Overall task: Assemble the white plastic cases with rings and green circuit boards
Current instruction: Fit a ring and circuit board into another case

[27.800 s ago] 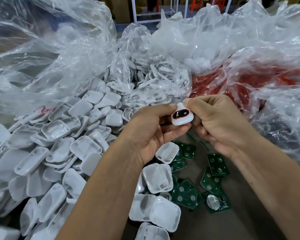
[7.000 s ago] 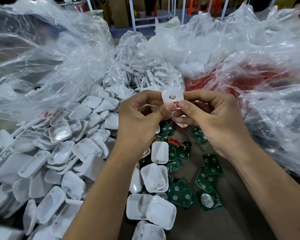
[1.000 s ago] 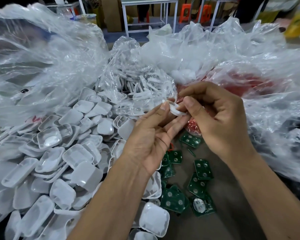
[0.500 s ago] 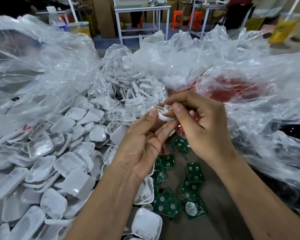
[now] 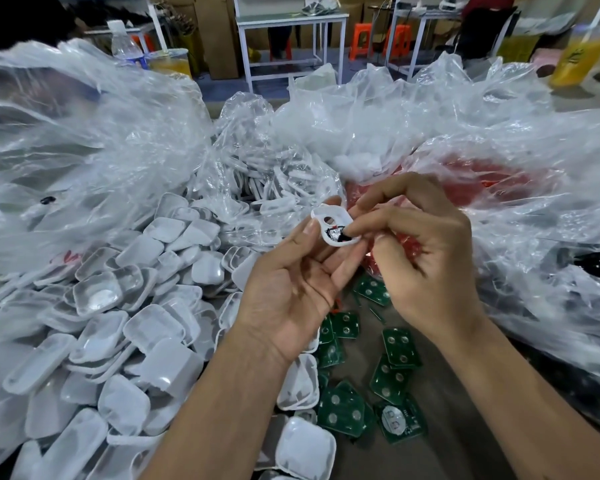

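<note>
Bare forearms, seemingly ringless hands (image 5: 361, 268)

White case half (image 5: 335, 226) pinched between both hands: smooth plastic with a slight sheen; a dark, glittery insert sits in its opening — material cannot be told. Heap of case shells (image 5: 111, 327) at left: the same white plastic, glossy, with bright highlights on the curved faces. Circuit boards (image 5: 394, 372) on the bench: green laminate, semi-gloss, with dull silvery metal pads. Bags (image 5: 94, 140) behind: thin clear plastic film, crinkled and shiny; one bag (image 5: 492, 188) shows red contents through the film. Bench surface (image 5: 440, 441) — matt, grey-brown, smooth.
</note>
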Demonstrator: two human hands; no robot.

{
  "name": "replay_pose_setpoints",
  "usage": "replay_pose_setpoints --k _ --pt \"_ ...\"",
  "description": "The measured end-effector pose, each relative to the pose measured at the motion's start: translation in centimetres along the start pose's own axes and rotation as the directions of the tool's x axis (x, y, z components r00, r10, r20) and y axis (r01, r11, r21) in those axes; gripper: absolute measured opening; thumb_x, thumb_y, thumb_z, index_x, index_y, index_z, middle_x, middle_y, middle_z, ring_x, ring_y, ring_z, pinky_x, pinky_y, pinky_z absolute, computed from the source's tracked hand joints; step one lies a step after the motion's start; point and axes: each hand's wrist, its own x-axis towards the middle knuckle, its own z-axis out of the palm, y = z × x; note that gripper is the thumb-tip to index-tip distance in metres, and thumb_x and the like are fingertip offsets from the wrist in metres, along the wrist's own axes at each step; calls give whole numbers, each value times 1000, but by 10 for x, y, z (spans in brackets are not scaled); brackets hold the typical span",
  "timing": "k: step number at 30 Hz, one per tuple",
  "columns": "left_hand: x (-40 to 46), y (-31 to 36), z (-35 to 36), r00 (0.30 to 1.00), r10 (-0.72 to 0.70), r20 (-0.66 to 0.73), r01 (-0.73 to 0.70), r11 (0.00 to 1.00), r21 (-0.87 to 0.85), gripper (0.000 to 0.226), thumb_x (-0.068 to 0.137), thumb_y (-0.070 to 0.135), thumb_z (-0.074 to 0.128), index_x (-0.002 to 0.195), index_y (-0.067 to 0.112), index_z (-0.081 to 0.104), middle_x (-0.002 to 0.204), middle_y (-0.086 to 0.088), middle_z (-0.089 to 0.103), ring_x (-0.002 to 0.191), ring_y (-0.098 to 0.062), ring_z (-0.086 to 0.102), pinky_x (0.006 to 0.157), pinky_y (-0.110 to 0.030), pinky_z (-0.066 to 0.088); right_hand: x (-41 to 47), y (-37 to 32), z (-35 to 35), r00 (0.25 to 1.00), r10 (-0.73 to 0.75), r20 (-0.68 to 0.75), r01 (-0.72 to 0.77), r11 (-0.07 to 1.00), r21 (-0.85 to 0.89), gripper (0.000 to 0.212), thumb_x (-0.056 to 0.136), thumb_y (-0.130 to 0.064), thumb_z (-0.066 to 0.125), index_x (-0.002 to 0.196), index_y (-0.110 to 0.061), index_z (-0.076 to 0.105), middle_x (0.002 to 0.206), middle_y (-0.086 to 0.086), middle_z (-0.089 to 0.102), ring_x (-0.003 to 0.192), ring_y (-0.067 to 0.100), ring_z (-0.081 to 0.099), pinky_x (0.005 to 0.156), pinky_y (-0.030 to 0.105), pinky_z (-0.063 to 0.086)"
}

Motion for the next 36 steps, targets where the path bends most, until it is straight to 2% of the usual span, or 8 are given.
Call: replay_pose_setpoints --k 7,12,19,24,27,30,34,36 --pt "1 -1 -3 997 41 59 -42 999 25 24 89 6 63 109 1 75 110 -21 75 101 -34 75 88 -39 62 1 0 0 997 -74 -18 72 993 -96 26 79 12 61 82 -4 81 96 11 69 98 34 61 77 34 47" --pt "0 -2 -1 994 69 89 -73 996 51 53 77 6 71 129 -4 65 122 -25 70 102 -35 74 87 -40 62 2 -3 1 990 -130 -46 123 983 -136 25 81 10 59 79 -3 81 93 12 67 94 34 58 70 36 46" --pt "-1 0 -1 990 52 130 -60 997 57 52 79 6 68 131 -1 65 126 -26 68 104 -37 73 91 -43 61 1 -5 0 989 -110 -95 105 993 -56 25 79 10 56 75 -1 78 92 12 68 92 36 61 70 45 47" --pt "0 4 -3 976 72 205 -76 997 12 44 88 7 59 132 0 66 135 -23 66 111 -38 71 94 -41 60 -2 -5 3 974 131 -185 -103 983 154 20 91 0 49 94 -3 69 92 7 66 74 28 63 59 46 51" --pt "1 6 -5 963 98 250 -113 992 47 42 87 10 61 128 6 70 134 -18 67 118 -35 68 100 -42 57 -5 -5 8 935 341 -99 -293 897 331 17 101 -20 51 93 -13 63 77 4 63 57 29 57 47 41 45" --pt "4 7 -9 951 132 280 -172 977 124 44 90 13 60 134 11 66 135 -13 67 125 -30 63 112 -43 48 -6 -7 12 877 475 69 -447 756 478 39 104 -37 52 84 -5 60 64 12 60 44 28 52 38 25 37" --pt "4 7 -9 934 121 337 -201 956 214 47 90 15 60 137 14 64 138 -9 66 95 -21 66 82 -34 59 -6 -13 18 802 525 285 -585 597 550 42 97 -49 60 80 -12 70 65 13 65 40 21 51 37 18 33" --pt "4 6 -9 931 105 349 -198 950 241 48 91 15 60 138 15 63 143 -9 63 80 -22 52 69 -36 57 -6 -15 19 768 551 327 -623 523 582 36 95 -42 66 82 -9 70 67 14 65 40 19 50 37 17 32"
